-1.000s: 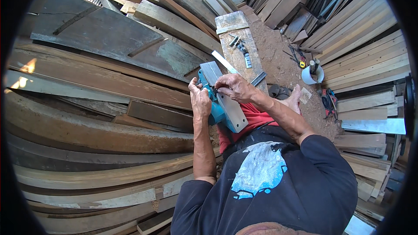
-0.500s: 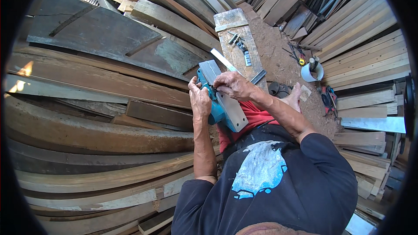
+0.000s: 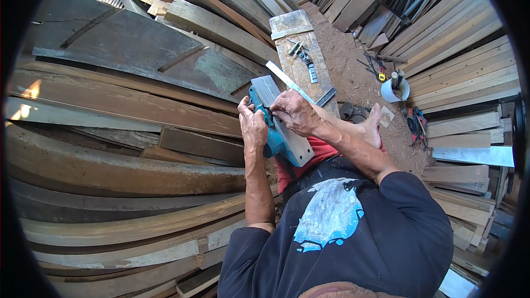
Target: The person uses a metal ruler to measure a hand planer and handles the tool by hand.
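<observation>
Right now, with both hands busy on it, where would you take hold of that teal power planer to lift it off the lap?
Probably grip the teal body from its left side, beside the left hand. The planer lies base-up, so its flat grey sole offers no purchase, and the right hand covers the middle.

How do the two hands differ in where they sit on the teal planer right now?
The left hand clasps the teal planer's side, fingers wrapped over its teal body; the right hand lies on top, across the grey metal sole, fingertips bent down onto it. The left forearm runs straight up; the right comes in slanting. Both touch the planer.
</observation>
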{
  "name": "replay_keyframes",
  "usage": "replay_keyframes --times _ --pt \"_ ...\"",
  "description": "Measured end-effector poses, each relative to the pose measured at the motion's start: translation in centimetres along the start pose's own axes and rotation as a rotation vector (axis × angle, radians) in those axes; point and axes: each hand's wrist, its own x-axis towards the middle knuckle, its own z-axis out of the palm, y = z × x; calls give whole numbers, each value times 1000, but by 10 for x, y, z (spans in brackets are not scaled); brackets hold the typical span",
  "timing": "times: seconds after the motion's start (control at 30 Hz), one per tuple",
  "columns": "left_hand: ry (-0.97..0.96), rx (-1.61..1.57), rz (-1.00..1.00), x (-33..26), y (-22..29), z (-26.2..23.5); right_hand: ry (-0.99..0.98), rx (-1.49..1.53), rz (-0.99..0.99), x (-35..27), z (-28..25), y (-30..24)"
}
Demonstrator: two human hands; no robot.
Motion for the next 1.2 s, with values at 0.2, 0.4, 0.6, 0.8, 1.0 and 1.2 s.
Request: replay_keyframes --times 0.2,0.4,0.6,0.8,1.0,1.2 --pt "8 47 4 3 5 0 -53 -111 95 10 4 2" --pt "2 73 45 1 3 1 -58 -151 157 8 7 0" --pt "8 97 -19 -1 6 5 -46 -226 209 7 10 0" --pt "37 56 -8 3 11 7 -65 48 248 7 -2 -4" --pt "67 29 70 1 14 6 -54 -11 83 5 3 3" --pt "66 61 21 -4 7 7 -90 -98 172 4 -7 -14"
